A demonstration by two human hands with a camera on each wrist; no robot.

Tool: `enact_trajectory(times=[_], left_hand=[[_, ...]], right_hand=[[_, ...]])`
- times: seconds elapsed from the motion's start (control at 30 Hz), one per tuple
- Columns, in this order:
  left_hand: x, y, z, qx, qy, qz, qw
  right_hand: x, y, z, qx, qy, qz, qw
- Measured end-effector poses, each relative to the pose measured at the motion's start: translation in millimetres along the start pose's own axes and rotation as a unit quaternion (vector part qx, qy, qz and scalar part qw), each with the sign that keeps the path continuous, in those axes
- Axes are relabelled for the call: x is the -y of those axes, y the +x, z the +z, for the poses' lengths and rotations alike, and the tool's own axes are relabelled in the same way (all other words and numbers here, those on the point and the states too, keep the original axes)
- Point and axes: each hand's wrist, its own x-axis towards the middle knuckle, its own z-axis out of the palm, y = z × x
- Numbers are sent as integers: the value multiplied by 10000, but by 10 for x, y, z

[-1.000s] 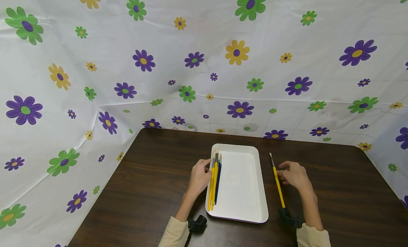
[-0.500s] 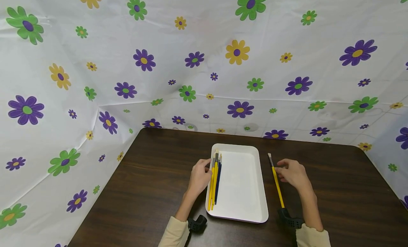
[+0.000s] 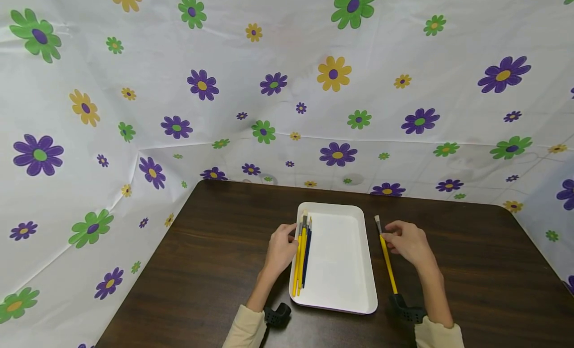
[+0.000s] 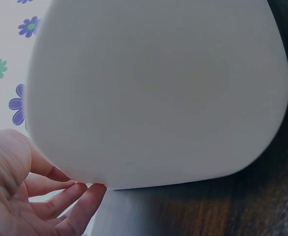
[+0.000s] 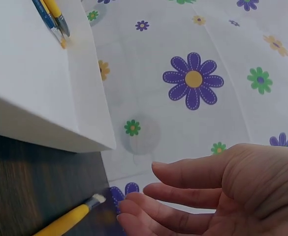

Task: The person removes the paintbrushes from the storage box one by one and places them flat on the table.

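— What's the left hand (image 3: 279,251) doing on your feed?
— From my station I see its fingertips touching the left rim of the white tray (image 3: 341,258); I can't tell whether they pinch it. Yellow and blue paintbrushes (image 3: 301,261) lie inside along that side.
— And the right hand (image 3: 411,243)?
— I see thumb and fingers apart. A yellow brush (image 3: 387,263) is just beside the fingertips, right of the tray over the dark table (image 3: 224,238), bristles pointing away; I can't confirm contact.
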Motion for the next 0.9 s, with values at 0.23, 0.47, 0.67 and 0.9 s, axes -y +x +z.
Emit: enact_trajectory(times=[0.23,0.47,0.67,0.9], left_hand=[[9,3,7,-14,28,4,10000],[10,-1,10,-12,54,5,10000],[11,-7,8,-22,63,42,10000],[13,-3,7,-20,53,43,10000]], right_hand=[[74,-42,21,-27,-131,-232,9996],[160,-86,82,-57,-181,-415,9990],[252,-114,167,-81,-162,-476,9987],[340,-127,274,-108,-173,-746,9970]])
